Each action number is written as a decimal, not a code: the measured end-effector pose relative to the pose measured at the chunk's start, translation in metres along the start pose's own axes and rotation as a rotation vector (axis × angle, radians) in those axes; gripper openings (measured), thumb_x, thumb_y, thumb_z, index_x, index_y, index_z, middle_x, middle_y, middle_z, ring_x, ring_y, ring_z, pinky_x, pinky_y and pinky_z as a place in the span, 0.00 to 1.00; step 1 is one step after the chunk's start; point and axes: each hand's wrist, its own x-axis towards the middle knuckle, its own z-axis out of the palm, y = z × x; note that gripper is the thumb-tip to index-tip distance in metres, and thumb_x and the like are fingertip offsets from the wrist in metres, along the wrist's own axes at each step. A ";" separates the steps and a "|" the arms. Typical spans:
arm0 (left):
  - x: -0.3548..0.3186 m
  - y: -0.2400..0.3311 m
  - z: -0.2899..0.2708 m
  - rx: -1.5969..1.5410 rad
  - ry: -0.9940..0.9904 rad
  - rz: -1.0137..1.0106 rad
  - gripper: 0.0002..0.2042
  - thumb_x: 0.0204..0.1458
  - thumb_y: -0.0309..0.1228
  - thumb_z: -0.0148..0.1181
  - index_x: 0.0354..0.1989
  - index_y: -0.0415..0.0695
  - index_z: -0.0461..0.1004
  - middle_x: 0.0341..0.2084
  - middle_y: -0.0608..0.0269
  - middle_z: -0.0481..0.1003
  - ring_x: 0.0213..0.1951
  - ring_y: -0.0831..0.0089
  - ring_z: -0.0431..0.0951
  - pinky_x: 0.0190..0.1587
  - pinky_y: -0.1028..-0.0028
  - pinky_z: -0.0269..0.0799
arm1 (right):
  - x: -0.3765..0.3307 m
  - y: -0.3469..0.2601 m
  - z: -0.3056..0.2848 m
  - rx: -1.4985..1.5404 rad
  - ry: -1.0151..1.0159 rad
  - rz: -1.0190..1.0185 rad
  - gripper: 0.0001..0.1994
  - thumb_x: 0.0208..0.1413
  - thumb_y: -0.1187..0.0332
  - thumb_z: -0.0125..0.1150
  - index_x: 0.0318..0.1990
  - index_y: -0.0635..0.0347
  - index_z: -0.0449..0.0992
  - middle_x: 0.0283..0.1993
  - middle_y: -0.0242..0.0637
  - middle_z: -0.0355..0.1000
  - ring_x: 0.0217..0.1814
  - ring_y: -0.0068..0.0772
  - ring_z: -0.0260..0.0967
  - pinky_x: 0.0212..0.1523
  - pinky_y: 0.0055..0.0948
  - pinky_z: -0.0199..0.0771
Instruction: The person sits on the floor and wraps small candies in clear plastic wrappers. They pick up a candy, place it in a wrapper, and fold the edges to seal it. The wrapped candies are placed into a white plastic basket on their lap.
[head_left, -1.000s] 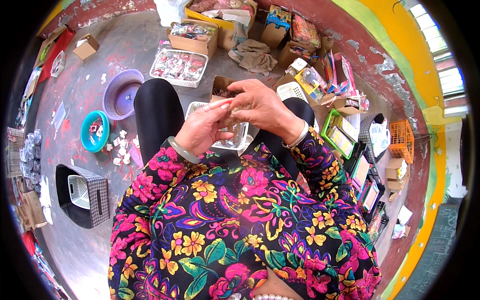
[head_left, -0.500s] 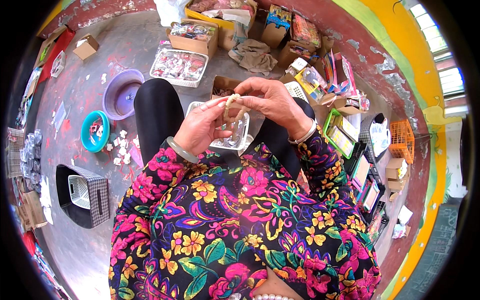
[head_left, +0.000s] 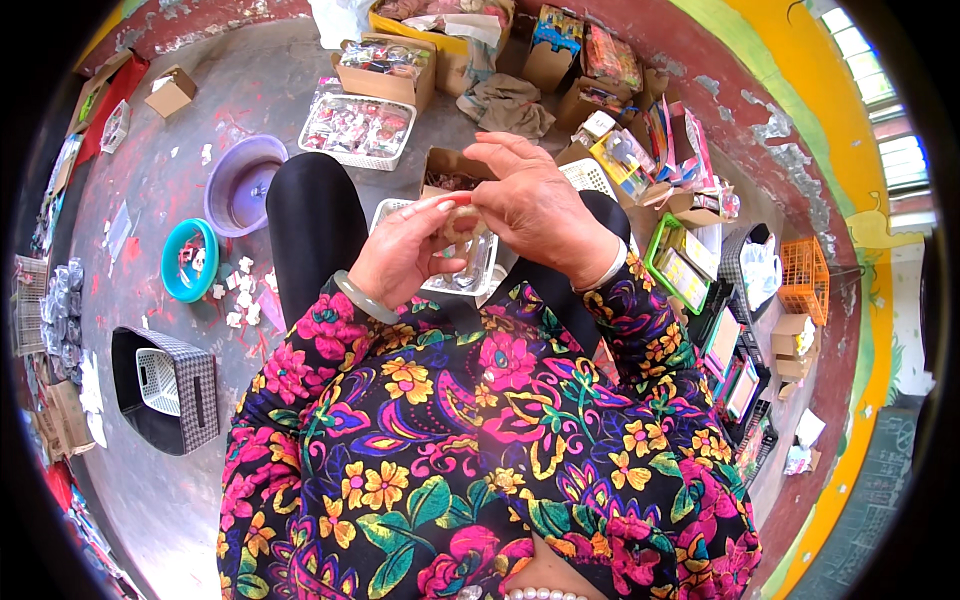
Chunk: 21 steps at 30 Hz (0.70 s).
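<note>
Both of my hands are raised together over my lap in the head view. My left hand (head_left: pixel 405 255) is half closed, the fingers curled inward, and its thumb and first finger pinch a small pale piece (head_left: pixel 462 222) that I cannot make out clearly; it looks light, thin and partly see-through. My right hand (head_left: pixel 535 205) comes from the other side. Its thumb and first finger meet the same small piece at the top, while the other fingers (head_left: pixel 500 150) are spread and lifted, so this hand is mostly open apart from the pinch. The fingertips of the two hands touch each other around the piece.

Just under my hands, on my lap between my black trouser legs, lies a shallow clear tray (head_left: pixel 470 275) with a shiny bottom. What is inside it is hidden by my hands. On my left wrist I wear a pale green bangle (head_left: pixel 358 297), and on the right wrist a white one (head_left: pixel 605 275).

Beyond my knees, on the grey floor, stands an open brown carton (head_left: pixel 448 170), and further away a white basket (head_left: pixel 358 130) filled with small red and dark packets. To my left are a purple basin (head_left: pixel 243 180) and a turquoise bowl (head_left: pixel 188 260), near each other.
</note>
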 end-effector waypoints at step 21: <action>0.005 -0.007 -0.003 -0.036 -0.029 0.032 0.12 0.59 0.34 0.44 0.48 0.45 0.66 0.39 0.66 0.72 0.40 0.76 0.74 0.34 0.75 0.76 | -0.001 0.012 0.023 0.454 -0.175 0.189 0.08 0.40 0.68 0.57 0.29 0.58 0.78 0.49 0.44 0.67 0.54 0.46 0.60 0.53 0.36 0.61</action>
